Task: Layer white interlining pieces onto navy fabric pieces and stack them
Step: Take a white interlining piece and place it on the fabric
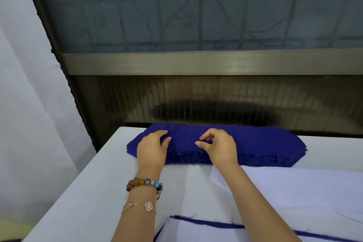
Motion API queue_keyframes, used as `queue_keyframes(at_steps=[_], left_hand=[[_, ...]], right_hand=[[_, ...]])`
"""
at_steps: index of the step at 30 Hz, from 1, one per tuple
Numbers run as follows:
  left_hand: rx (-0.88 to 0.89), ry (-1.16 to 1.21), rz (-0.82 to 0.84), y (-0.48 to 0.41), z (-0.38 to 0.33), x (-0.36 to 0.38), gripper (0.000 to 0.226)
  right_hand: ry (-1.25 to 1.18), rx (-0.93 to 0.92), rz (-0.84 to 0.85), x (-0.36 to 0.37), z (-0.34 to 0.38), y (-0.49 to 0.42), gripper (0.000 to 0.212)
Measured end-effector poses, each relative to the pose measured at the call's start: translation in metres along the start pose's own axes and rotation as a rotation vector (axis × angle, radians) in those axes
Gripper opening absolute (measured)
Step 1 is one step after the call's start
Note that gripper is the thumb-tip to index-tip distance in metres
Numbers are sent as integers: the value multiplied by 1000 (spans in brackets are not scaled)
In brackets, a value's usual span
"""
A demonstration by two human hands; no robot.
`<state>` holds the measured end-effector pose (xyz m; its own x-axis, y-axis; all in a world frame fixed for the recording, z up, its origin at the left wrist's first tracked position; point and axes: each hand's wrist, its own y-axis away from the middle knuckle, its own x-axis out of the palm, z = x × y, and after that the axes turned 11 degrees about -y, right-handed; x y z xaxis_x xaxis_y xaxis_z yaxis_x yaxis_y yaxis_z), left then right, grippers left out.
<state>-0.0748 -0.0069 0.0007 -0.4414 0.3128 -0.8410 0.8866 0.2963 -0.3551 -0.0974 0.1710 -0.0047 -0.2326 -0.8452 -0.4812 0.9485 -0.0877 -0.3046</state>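
A thick stack of navy fabric pieces (261, 143) lies at the far edge of the white table (98, 192). My left hand (151, 148) rests flat on the stack's left part, fingers straight. My right hand (218, 146) sits on the middle of the stack, fingers curled and thumb extended, pinching at the top navy layer. A pile of white interlining pieces (294, 188) lies to the right, under my right forearm. Near the bottom edge sits a layered piece (196, 232), white interlining on navy with a navy border showing.
A dark metal frame with frosted glass panels (196, 88) rises right behind the table's far edge. A white wall or curtain (29, 104) stands on the left. Beaded and gold bracelets circle my left wrist.
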Motion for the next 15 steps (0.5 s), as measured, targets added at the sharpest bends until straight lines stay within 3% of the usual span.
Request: queue_keyframes(at_steps=[7, 15], left_hand=[[-69, 147, -50, -7, 0, 2, 5], [70, 4, -49, -7, 2, -2, 7]], right_hand=[[-5, 8, -9, 1, 0, 0, 18], [1, -4, -11, -1, 0, 0, 17]])
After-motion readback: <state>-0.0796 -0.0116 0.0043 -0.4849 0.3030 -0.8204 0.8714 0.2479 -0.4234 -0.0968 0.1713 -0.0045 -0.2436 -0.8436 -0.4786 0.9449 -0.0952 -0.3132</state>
